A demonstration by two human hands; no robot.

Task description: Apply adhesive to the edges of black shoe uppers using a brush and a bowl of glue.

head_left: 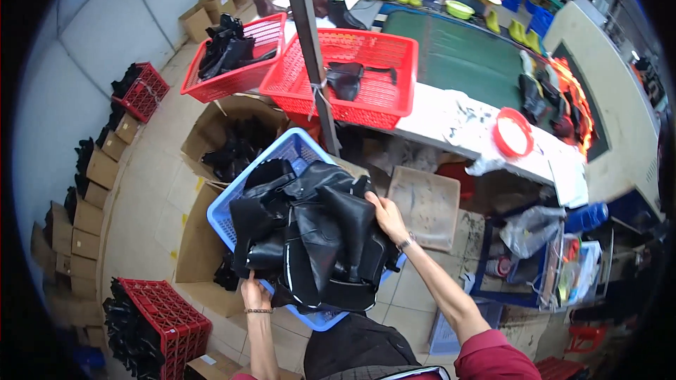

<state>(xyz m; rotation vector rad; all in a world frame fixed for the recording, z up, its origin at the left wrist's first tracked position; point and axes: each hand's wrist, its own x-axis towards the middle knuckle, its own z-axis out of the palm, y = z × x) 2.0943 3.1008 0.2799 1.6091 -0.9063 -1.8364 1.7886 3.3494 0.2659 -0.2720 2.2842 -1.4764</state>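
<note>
Both hands carry a blue basket (224, 212) heaped with black boots (313, 232). The left hand (253, 294) clamps its near rim; the right hand (386, 217) grips the far side, fingers hidden behind boots.

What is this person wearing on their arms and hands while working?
Both hands are bare, with no gloves. The left hand has a thin beaded bracelet at the wrist. The right hand has a slim metallic band at the wrist. The right forearm is uncovered; a dark red sleeve begins near the elbow.
</note>
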